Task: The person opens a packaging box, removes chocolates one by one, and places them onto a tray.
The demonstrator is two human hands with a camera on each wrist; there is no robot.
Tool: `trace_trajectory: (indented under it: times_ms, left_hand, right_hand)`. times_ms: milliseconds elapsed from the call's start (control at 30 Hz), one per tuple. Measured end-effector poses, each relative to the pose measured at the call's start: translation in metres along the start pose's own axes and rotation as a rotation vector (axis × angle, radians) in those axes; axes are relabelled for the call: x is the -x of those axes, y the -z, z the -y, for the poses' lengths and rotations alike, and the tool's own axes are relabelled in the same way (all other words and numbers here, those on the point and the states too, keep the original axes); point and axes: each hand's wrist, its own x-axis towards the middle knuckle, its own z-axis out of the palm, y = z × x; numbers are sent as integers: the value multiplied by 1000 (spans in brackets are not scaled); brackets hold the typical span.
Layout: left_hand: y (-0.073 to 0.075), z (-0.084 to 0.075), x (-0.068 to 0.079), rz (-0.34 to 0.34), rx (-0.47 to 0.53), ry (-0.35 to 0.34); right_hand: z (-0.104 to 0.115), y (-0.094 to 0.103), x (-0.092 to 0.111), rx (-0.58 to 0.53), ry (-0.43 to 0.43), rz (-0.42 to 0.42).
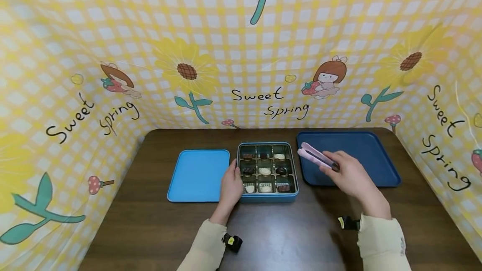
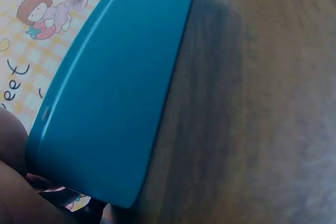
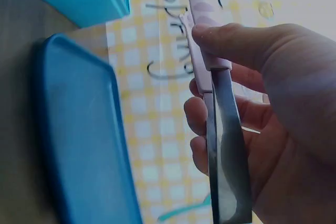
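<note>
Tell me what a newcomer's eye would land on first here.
Probably the yellow checked cloth behind the table. Next, the blue box of chocolates at the centre, gripped by the left hand, between a light blue lid and dark blue tray. Then the pink-ended tongs in the right hand, right of the box.

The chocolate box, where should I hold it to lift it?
Hold the chocolate box by its outer side walls, probably from left and right together: its walls stand upright, and its open top shows chocolates. The left hand grips its left side.
</note>
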Motion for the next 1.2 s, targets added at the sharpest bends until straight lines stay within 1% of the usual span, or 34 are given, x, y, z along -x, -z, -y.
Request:
trace_trajectory:
  times_ms: [167,300,433,600,667,833,967,1067,1200]
  left_hand:
    - [1,-3,-2,22,29,55]
    - [2,-7,-2,43,49,81]
    - [2,-8,-2,56,61,87]
    - [3,-8,0,42,47,76]
    - [3,-7,0,44,45,80]
    - [5,-8,0,36,37,76]
    - [5,-8,0,36,45,79]
    - [4,-7,1,44,38,76]
    - [4,-6,1,41,34,69]
  right_hand:
    - [11,0,-30,97,14,112]
    - [19,-5,-50,187,61,187]
    - [27,-13,-64,280,101,230]
    - [41,-20,-79,370,134,277]
    - [47,-21,-84,397,134,299]
    - [66,-19,-100,447,99,371]
    - [81,-19,-112,518,78,427]
    - [89,-21,-118,576,67,465]
    - [97,-28,-125,603,55,493]
